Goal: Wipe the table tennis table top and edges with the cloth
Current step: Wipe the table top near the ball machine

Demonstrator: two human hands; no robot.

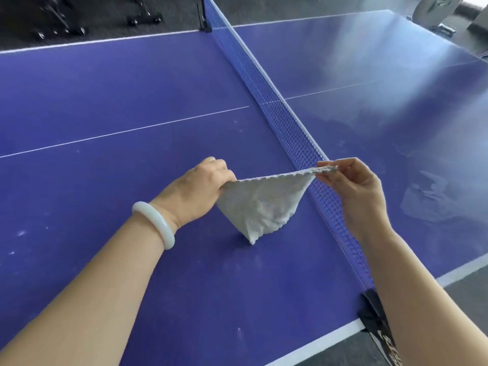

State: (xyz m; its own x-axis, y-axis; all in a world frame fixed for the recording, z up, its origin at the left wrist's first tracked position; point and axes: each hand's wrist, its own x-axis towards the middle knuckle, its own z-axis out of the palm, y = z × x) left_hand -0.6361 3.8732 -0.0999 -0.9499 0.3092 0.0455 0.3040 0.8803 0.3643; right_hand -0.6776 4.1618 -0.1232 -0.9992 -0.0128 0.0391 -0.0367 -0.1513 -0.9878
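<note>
Looking down through the head camera, I see both hands holding the cloth (264,204) up just left of the net (277,112). The cloth is pale grey and fluffy like a towel, with a bumpy stitched edge. It hangs in a triangle, pointy end down, close to the table (132,88). I cannot tell if the tip touches.

The left hand (200,191) is left of the net, with its fingers curled tight round one corner. The right hand (356,191) is over the net and pinches the other corner between thumb and fingertips. The cloth's top edge is pulled straight between them.

A smooth, round white bangle (154,224) sits on the left wrist. Left of the net the table top is flat and purple-blue, with thin white lines and little dusty white marks. Right of the net it looks shiny. The net is blue mesh with a pale top band.
</note>
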